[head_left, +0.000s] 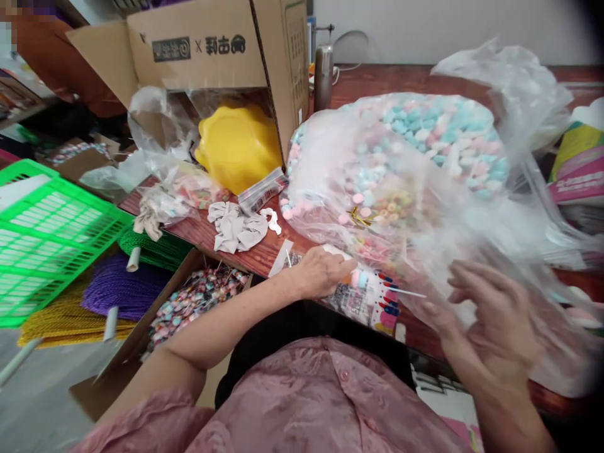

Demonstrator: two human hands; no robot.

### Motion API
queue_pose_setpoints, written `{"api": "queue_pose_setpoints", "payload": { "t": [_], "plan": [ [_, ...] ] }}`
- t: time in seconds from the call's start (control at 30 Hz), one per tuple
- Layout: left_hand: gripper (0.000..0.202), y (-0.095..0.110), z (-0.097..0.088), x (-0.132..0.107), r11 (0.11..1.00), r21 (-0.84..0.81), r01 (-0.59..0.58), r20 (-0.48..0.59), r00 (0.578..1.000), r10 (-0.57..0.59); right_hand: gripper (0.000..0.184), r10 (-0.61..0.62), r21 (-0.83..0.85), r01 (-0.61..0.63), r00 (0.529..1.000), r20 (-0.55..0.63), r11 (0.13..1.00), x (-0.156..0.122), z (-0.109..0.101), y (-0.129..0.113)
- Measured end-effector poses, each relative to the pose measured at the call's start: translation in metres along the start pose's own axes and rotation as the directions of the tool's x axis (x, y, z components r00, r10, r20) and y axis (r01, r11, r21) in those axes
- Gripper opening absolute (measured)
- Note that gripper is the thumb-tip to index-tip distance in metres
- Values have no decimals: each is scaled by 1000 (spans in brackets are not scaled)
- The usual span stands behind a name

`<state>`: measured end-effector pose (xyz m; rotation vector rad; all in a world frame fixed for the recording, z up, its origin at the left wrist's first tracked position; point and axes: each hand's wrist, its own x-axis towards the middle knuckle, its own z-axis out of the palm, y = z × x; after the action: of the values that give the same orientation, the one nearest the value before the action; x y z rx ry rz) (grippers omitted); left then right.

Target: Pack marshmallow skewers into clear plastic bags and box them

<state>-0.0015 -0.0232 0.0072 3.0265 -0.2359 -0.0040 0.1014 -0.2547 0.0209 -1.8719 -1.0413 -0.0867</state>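
My left hand [325, 270] is closed at the table's front edge, its fingertips at a pink, white and blue marshmallow pop [360, 279]. The pop's thin white stick [408, 292] points right. Under it lie printed clear plastic wrappers [352, 302] with red and blue figures; my left hand covers part of them. To the right, my right hand [491, 321] is raised with fingers apart, blurred by motion, holding nothing I can see. Just beyond it spreads a large clear bag [438, 135] of pastel marshmallows. A smaller heap of ring-shaped candies [394, 204] shows through the plastic.
A carton [198, 56] with a yellow scalloped tub [238, 148] stands at the back left. Grey cloth [236, 226] lies before it. Lower left are a box of wrapped pops [193, 302], a green basket [51, 233] and purple twisted strands [125, 283]. A person [66, 56] is behind.
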Motion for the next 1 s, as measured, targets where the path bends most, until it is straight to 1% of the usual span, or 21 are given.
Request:
{"api": "queue_pose_setpoints", "payload": {
  "t": [0.07, 0.13, 0.17, 0.23, 0.3, 0.4, 0.47, 0.5, 0.53, 0.57, 0.6, 0.63, 0.67, 0.7, 0.73, 0.77, 0.8, 0.83, 0.9, 0.97, 1.0],
  "plan": [
    [35, 1, 1, 0, 999, -1, -50, -13, 999, 50, 37, -191, -275, 253, 954, 231, 928, 4, -2, 0],
    [31, 1, -4, 4, 994, 21, -108, -17, 994, 109, 29, -252, -305, 379, 889, 382, 874, 4, 10, 3],
    [29, 0, -9, 7, 990, 45, -132, -17, 991, 133, 28, -259, -269, 373, 889, 378, 888, 2, 20, 4],
    [30, -2, -21, 13, 980, 106, -166, -22, 985, 169, 22, -202, -149, 252, 937, 285, 956, -3, 40, 6],
    [35, -3, -35, 15, 970, 163, -181, -60, 979, 193, 16, -38, 10, 36, 976, 216, 999, -7, 59, 5],
    [40, 4, -45, 4, 961, 188, -205, -193, 951, 240, 27, 241, 247, -283, 952, 188, 927, -8, 76, 1],
    [40, 13, -38, -11, 968, 111, -224, -346, 905, 248, 37, 344, 374, -388, 921, 182, 842, -6, 80, -2],
    [40, 16, -30, -19, 974, 23, -226, -448, 869, 212, 40, 373, 413, -417, 909, 187, 810, -5, 81, -3],
    [41, 18, -21, -27, 971, -115, -211, -560, 821, 112, 41, 392, 433, -439, 898, 198, 787, -5, 80, -3],
    [47, 18, -12, -33, 933, -306, -188, -640, 767, -55, 40, 405, 440, -459, 889, 216, 772, -4, 79, -2],
    [54, 15, -3, -38, 832, -529, -164, -653, 705, -276, 38, 414, 441, -476, 880, 234, 761, -5, 77, -1],
    [61, 11, 4, -41, 651, -742, -161, -574, 654, -493, 36, 416, 441, -487, 873, 254, 754, -5, 75, 1],
    [66, 4, 8, -41, 414, -889, -197, -440, 622, -648, 35, 410, 444, -493, 870, 275, 748, -6, 74, 2],
    [70, -3, 10, -39, 164, -954, -251, -290, 632, -718, 35, 396, 450, -496, 867, 302, 743, -7, 73, 4],
    [73, -11, 10, -36, -66, -954, -293, -160, 682, -714, 35, 381, 458, -501, 862, 333, 734, -8, 73, 5],
    [76, -18, 7, -32, -244, -916, -319, -82, 744, -664, 36, 368, 467, -513, 853, 369, 720, -9, 73, 5],
    [78, -24, 3, -26, -369, -869, -330, -48, 798, -601, 38, 355, 475, -528, 841, 408, 704, -9, 74, 6],
    [80, -29, -2, -21, -454, -828, -330, -40, 842, -538, 41, 342, 477, -548, 824, 453, 687, -9, 76, 5],
    [80, -32, -12, -10, -536, -774, -338, -74, 888, -453, 46, 317, 473, -591, 782, 537, 653, -8, 78, 2],
    [69, -30, -19, -2, -564, -745, -356, -119, 903, -412, 47, 302, 468, -615, 755, 582, 634, -6, 78, -2],
    [60, -27, -21, 1, -571, -733, -370, -136, 902, -410, 47, 301, 471, -610, 760, 577, 637, -4, 78, -4]
  ]
}}
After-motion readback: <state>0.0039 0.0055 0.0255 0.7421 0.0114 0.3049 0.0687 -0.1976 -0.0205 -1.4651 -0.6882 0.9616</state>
